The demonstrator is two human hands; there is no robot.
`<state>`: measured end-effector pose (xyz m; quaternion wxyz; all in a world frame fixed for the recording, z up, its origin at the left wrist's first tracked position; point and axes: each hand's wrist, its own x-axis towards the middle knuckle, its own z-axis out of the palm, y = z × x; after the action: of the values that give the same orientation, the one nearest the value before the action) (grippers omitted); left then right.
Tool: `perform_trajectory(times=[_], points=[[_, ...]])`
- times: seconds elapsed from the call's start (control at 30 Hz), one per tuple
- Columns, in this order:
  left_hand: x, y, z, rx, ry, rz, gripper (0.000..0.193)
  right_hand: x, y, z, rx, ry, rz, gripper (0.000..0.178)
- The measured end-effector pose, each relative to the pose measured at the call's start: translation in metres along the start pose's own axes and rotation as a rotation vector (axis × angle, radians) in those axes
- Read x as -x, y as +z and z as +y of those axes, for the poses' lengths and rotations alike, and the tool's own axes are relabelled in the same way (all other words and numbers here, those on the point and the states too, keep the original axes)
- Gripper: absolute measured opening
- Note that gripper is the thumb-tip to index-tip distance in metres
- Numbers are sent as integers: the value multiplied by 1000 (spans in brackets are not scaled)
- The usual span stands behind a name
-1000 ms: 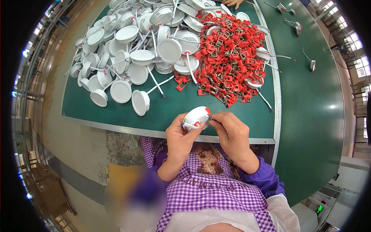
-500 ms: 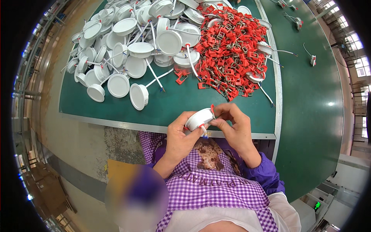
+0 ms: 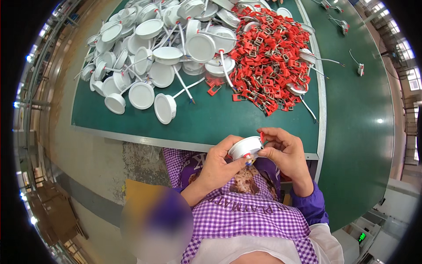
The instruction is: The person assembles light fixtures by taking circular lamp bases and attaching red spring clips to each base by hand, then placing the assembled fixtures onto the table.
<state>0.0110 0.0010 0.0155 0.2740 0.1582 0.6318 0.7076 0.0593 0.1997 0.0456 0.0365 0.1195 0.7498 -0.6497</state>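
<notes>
Item: round white plastic lamp housing (image 3: 245,147), held off the green surface (image 3: 206,121), just below its near edge, over your lap.

Your left hand (image 3: 220,165) cups the housing from beneath, steadying it. Your right hand (image 3: 283,152) pinches a small red clip (image 3: 262,137) against the housing's rim, likely seating it.

Beyond the housing: heap of red spring clips (image 3: 268,57), within reach. Left of that heap: pile of white wired housings (image 3: 162,48).
</notes>
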Motion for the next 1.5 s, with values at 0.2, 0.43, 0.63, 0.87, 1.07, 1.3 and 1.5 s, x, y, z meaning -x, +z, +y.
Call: perform_trajectory(times=[0.2,0.43,0.63,0.87,1.07,1.3,1.5], points=[[-12,-26,19,-704,381,326,53,16,-87,4,277,19,416,37],[-25,-98,3,-1250,337,783,58,2,-108,-11,789,-373,748,27],[-25,-98,-8,-1092,314,745,54,-71,3,8,698,-518,319,19],[-11,-85,4,-261,208,817,44,-109,21,26,1161,-511,323,10],[0,-70,2,759,-57,496,37,-94,20,22,1005,-604,307,9],[-5,-20,-8,1011,-322,200,45,-51,22,16,-95,103,-9,17],[-14,-19,-14,1042,-326,91,46,-32,13,17,-228,79,-29,24]])
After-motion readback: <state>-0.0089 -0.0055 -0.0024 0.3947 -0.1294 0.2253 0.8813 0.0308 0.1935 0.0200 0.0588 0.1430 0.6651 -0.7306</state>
